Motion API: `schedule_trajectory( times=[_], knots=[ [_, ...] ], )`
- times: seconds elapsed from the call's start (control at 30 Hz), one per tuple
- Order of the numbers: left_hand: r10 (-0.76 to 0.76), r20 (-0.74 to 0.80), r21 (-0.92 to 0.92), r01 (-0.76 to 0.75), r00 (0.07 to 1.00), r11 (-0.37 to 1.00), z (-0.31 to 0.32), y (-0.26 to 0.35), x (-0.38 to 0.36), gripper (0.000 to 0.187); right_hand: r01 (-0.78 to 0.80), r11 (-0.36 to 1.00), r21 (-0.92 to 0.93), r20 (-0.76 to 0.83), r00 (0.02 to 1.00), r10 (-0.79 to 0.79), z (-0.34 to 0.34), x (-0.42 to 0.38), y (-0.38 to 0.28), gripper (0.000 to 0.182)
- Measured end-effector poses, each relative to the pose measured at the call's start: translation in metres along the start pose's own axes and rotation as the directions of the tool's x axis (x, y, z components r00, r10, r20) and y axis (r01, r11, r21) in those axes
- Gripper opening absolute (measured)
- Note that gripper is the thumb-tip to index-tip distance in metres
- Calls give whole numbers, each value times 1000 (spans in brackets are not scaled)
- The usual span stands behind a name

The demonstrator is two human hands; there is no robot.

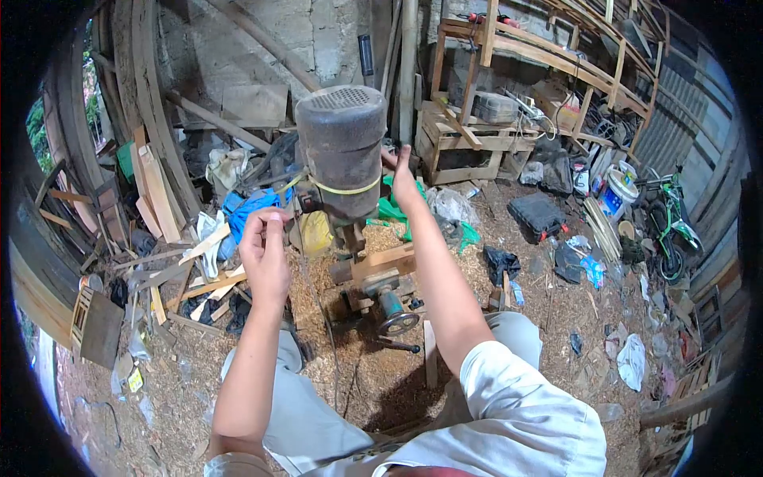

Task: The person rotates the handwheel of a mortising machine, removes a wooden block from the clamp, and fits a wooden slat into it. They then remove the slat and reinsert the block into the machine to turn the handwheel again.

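A dark cylindrical motor housing (338, 147) with a perforated top stands upright in front of me, a yellow cord (346, 189) around its lower part. My left hand (265, 250) is raised left of the housing, its fingers curled and thumb against the fingertips; what they pinch, if anything, is too small to name. On the housing's right side is my right hand (405, 181), thumb up, its other fingers largely hidden behind the hand and housing. Below the housing are a wooden block (384, 261) and a machine base with a handwheel (398, 323).
Wood offcuts (211, 246) and a blue plastic sheet (248, 211) lie at left. A wooden crate (469, 147) stands behind at right. Farther right are a black case (537, 216), a white bucket (618, 193) and a green bicycle (674, 222). Sawdust covers the floor.
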State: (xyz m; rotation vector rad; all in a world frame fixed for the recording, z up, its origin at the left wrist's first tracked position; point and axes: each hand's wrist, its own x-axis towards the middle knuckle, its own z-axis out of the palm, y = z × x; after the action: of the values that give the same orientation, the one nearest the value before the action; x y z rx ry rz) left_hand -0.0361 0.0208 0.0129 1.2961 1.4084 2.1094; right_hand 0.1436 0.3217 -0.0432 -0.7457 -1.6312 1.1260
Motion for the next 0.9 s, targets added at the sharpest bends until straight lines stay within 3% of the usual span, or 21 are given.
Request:
schedule_trajectory(
  times=[0.07,0.13,0.2,0.23,0.27,0.33,0.47,0.53,0.6,0.63,0.7,0.77,0.8,0.9],
  knots=[
    [245,-11,205,-238,969,949,0,-5,4,13,41,996,85,20,999,-42,-2,-2,12,98],
    [150,-57,153,-140,987,978,6,5,3,11,7,999,41,-96,995,-3,0,-39,-7,96],
    [412,-22,513,-343,911,787,8,8,5,21,-4,993,121,-210,977,29,8,-83,-12,91],
    [415,-26,517,-343,910,784,8,3,7,33,-37,996,80,-329,942,61,13,-109,-6,87],
    [395,-32,523,-322,918,789,8,1,9,33,-82,989,121,-388,914,123,17,-132,10,80],
    [507,56,630,-424,860,651,9,-1,12,44,-130,979,157,-452,872,188,24,-174,72,72],
    [504,106,708,-421,857,567,11,-14,11,66,-260,958,121,-475,832,286,39,-250,130,61],
    [557,126,766,-437,821,471,7,-29,16,75,-391,915,-105,-484,824,296,36,-262,127,52],
    [541,123,779,-419,832,466,4,-39,21,81,-314,937,-150,-469,857,212,37,-261,118,44],
    [519,104,752,-409,848,517,2,-44,25,83,-250,934,-255,-459,882,111,37,-256,127,38],
    [480,69,695,-387,875,606,0,-51,29,86,-260,907,-331,-445,890,93,42,-257,136,36],
    [490,104,721,-404,866,562,-5,-55,38,92,-234,878,-419,-431,901,34,45,-256,135,33],
    [507,142,741,-431,850,515,-7,-55,40,98,-240,876,-420,-428,903,42,45,-256,134,33],
    [474,145,726,-419,869,546,-4,-61,39,102,-286,879,-381,-429,897,106,46,-257,136,33]
  ],
)
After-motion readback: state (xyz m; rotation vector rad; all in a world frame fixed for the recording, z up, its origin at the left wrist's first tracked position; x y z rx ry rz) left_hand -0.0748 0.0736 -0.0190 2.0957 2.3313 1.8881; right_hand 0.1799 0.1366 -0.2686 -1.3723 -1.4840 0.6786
